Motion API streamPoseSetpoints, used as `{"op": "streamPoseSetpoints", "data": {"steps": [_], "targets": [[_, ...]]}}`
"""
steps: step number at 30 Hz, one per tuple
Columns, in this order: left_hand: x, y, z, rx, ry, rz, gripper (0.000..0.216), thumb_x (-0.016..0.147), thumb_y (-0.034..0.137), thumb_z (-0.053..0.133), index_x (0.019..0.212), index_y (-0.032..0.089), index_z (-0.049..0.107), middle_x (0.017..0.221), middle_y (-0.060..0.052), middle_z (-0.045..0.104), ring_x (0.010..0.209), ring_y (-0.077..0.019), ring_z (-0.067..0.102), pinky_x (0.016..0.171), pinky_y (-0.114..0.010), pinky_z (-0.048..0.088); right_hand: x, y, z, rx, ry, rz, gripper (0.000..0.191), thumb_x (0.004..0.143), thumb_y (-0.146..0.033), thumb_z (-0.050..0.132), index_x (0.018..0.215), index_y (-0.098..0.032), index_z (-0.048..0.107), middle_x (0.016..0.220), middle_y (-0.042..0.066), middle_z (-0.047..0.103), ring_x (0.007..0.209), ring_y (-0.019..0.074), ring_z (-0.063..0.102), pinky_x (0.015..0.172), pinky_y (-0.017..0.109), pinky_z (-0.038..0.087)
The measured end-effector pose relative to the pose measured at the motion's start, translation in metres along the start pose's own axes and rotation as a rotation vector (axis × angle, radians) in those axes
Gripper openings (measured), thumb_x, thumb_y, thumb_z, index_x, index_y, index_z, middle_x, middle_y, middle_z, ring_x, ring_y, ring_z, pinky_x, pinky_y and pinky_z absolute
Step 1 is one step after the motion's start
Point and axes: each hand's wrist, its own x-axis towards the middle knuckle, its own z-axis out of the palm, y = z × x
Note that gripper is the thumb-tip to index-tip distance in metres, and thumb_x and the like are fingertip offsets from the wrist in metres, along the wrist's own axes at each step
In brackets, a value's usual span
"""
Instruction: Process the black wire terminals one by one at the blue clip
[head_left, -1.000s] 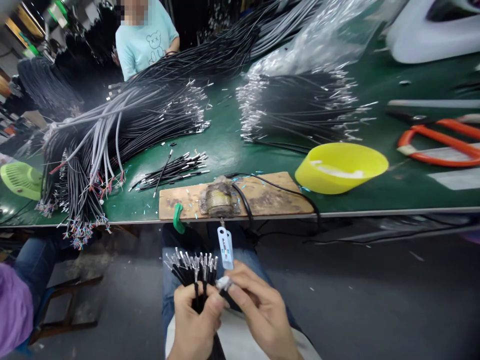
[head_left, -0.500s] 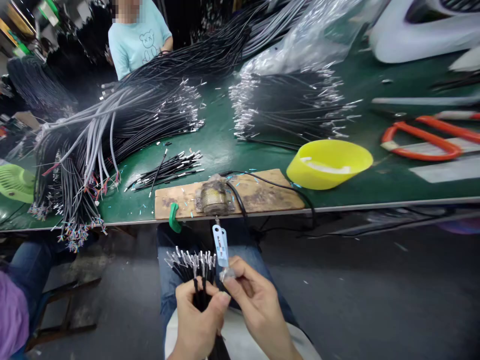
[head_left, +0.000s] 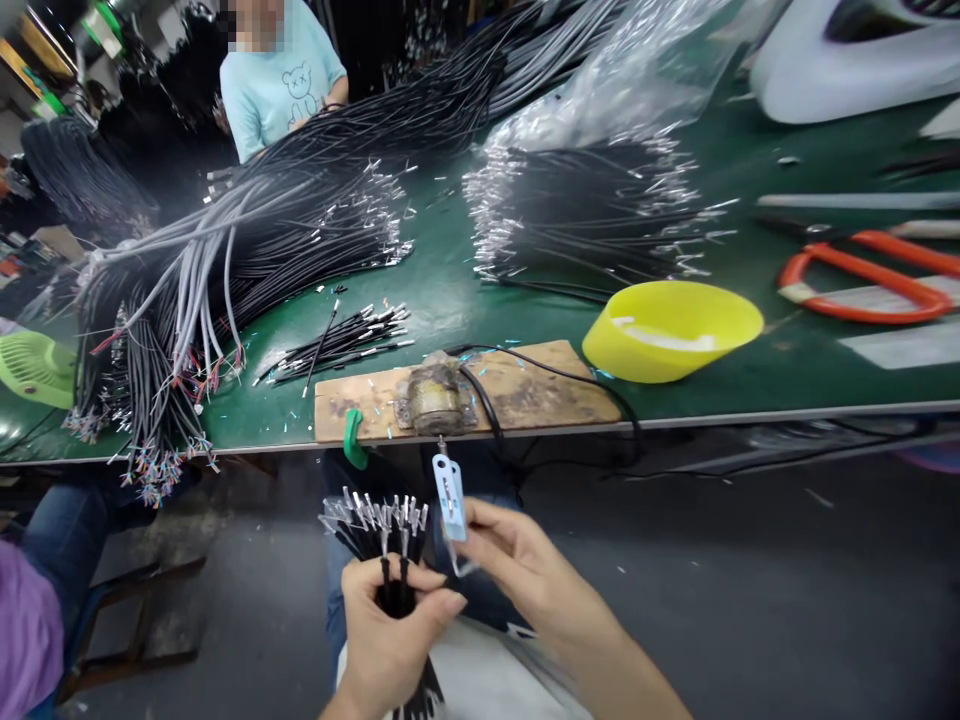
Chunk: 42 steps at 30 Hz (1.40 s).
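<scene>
My left hand (head_left: 390,630) is closed round a bunch of short black cables (head_left: 379,535) with metal tips fanned upward, held over my lap below the table edge. To its right, my right hand (head_left: 517,565) pinches a thin wire end and holds it up against a small light-blue blade piece (head_left: 450,497). That piece hangs from a worn metal device (head_left: 435,400) fixed on a wooden board (head_left: 525,390) at the front edge of the green table (head_left: 450,290).
Large heaps of black and grey cables (head_left: 247,240) and silver-tipped ones (head_left: 592,210) cover the table. A small pile of finished short cables (head_left: 345,340), a yellow bowl (head_left: 671,330) and orange scissors (head_left: 862,285) lie near. A person in a light-blue shirt (head_left: 281,75) sits across.
My right hand has risen and moved right, bringing the pinched wire up to the blue blade piece. The left hand with its bunch has stayed nearly in place.
</scene>
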Motion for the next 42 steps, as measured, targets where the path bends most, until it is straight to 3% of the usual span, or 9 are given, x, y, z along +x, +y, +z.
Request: {"op": "streamPoseSetpoints", "data": {"steps": [4, 10, 18, 25, 30, 33, 35, 38, 42], "targets": [[-0.001, 0.005, 0.001, 0.037, 0.028, 0.052, 0.01, 0.053, 0.022, 0.078, 0.054, 0.016, 0.071, 0.05, -0.002, 0.063, 0.048, -0.0158, 0.056, 0.052, -0.027, 0.047, 0.019, -0.014, 0.002, -0.094, 0.215, -0.121, 0.051, 0.068, -0.064, 0.059, 0.05, -0.018, 0.048, 0.051, -0.004, 0.04, 0.049, 0.0108, 0.036, 0.046, 0.023, 0.033], [0.008, 0.02, 0.006, 0.056, 0.046, 0.108, 0.01, 0.056, 0.025, 0.075, 0.053, 0.017, 0.07, 0.047, -0.002, 0.064, 0.044, -0.0159, 0.055, 0.047, -0.026, 0.047, 0.028, -0.021, 0.013, -0.015, 0.12, -0.071, 0.046, 0.069, -0.06, 0.061, 0.054, -0.018, 0.048, 0.052, -0.004, 0.041, 0.048, 0.0103, 0.035, 0.043, 0.023, 0.029], [0.012, 0.035, 0.009, 0.234, -0.005, 0.16, 0.014, 0.06, 0.028, 0.074, 0.051, 0.017, 0.069, 0.046, -0.002, 0.065, 0.048, -0.0175, 0.061, 0.051, -0.026, 0.05, 0.031, -0.015, 0.017, 0.058, 0.212, -0.109, 0.049, 0.065, -0.052, 0.069, 0.047, -0.019, 0.038, 0.048, -0.007, 0.031, 0.045, 0.0071, 0.025, 0.041, 0.021, 0.022], [0.009, 0.026, 0.006, 0.263, -0.014, 0.149, 0.005, 0.057, 0.023, 0.076, 0.055, 0.023, 0.072, 0.055, 0.0, 0.071, 0.058, -0.0218, 0.066, 0.064, -0.033, 0.054, 0.029, -0.016, 0.02, 0.183, 0.321, 0.03, 0.055, 0.051, -0.07, 0.066, 0.044, -0.019, 0.046, 0.042, -0.005, 0.037, 0.04, 0.0085, 0.031, 0.037, 0.022, 0.024], [0.004, 0.023, 0.003, 0.244, -0.01, 0.097, 0.007, 0.056, 0.028, 0.078, 0.052, 0.029, 0.072, 0.049, 0.004, 0.067, 0.052, -0.019, 0.063, 0.065, -0.033, 0.055, 0.02, 0.003, 0.007, 0.107, 0.44, -0.007, 0.055, 0.059, -0.068, 0.063, 0.041, -0.019, 0.043, 0.042, -0.003, 0.038, 0.042, 0.0103, 0.033, 0.038, 0.023, 0.028], [0.001, 0.017, -0.001, 0.234, 0.007, 0.048, 0.005, 0.053, 0.026, 0.078, 0.057, 0.023, 0.075, 0.056, -0.002, 0.07, 0.057, -0.0211, 0.065, 0.062, -0.031, 0.055, 0.008, 0.014, 0.0, 0.003, 0.418, -0.06, 0.049, 0.068, -0.059, 0.062, 0.044, -0.02, 0.043, 0.045, -0.004, 0.038, 0.044, 0.011, 0.034, 0.04, 0.023, 0.029], [0.0, 0.012, -0.002, 0.222, 0.003, 0.013, 0.014, 0.06, 0.028, 0.074, 0.069, 0.019, 0.078, 0.06, -0.005, 0.071, 0.046, -0.0175, 0.06, 0.046, -0.027, 0.051, -0.002, 0.015, -0.002, -0.113, 0.412, -0.117, 0.047, 0.073, -0.054, 0.06, 0.045, -0.02, 0.042, 0.047, -0.004, 0.037, 0.045, 0.0117, 0.035, 0.042, 0.024, 0.03], [-0.002, 0.007, -0.001, 0.203, -0.033, -0.026, 0.024, 0.071, 0.032, 0.063, 0.083, 0.017, 0.078, 0.045, -0.002, 0.064, 0.028, -0.0115, 0.045, 0.031, -0.023, 0.04, -0.016, 0.01, 0.003, -0.337, 0.441, -0.279, 0.041, 0.078, -0.043, 0.059, 0.046, -0.021, 0.045, 0.048, -0.003, 0.038, 0.045, 0.0123, 0.036, 0.043, 0.025, 0.031], [-0.005, 0.005, 0.005, 0.205, -0.096, 0.007, 0.024, 0.07, 0.033, 0.062, 0.058, 0.017, 0.076, 0.035, 0.0, 0.054, 0.035, -0.0138, 0.047, 0.042, -0.025, 0.046, -0.025, 0.0, 0.015, -0.623, 0.304, -0.537, 0.014, 0.074, -0.03, 0.065, 0.063, -0.021, 0.063, 0.055, 0.0, 0.053, 0.052, 0.0158, 0.048, 0.047, 0.027, 0.039]]}}
